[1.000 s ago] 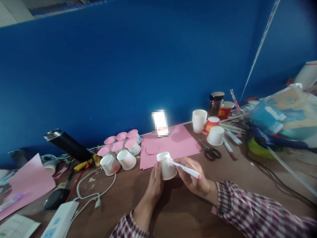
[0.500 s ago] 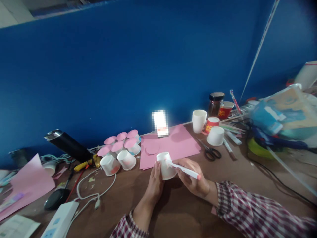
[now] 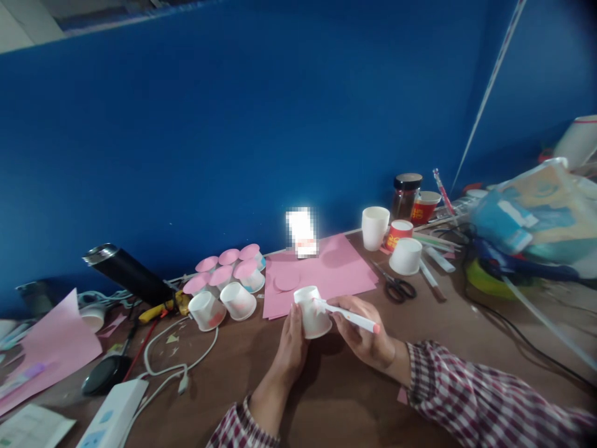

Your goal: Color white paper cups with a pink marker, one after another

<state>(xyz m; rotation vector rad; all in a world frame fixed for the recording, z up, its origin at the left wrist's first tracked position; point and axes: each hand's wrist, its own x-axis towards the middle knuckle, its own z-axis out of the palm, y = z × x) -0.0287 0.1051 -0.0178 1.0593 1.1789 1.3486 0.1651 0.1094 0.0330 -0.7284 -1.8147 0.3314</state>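
Observation:
A white paper cup (image 3: 313, 320), bottom up, is held by my left hand (image 3: 293, 345), whose fingers press on its left side. In my right hand (image 3: 366, 336) is a white marker (image 3: 352, 318) with a pinkish-orange end; its tip meets the upper side of the cup, where faint pink marks show. Pink paper sheets (image 3: 326, 270) lie just behind the cup, with a cut pink circle (image 3: 287, 279) on top. To the left stand two upturned white cups (image 3: 238, 301) with pink marks, and behind them several cups topped with pink discs (image 3: 222, 275).
Black scissors (image 3: 400, 289) and a white cup (image 3: 405, 256) are at the right, near a red cup (image 3: 400, 234) and a taller white cup (image 3: 375, 228). On the left are a power strip (image 3: 114, 415), a white cable (image 3: 183, 381) and a black flask (image 3: 133, 274). A glue gun (image 3: 513, 264) lies far right.
The marker has shifted very slightly, its rear end a little to the right and up. Both hands keep their hold, and the cup stays almost in place.

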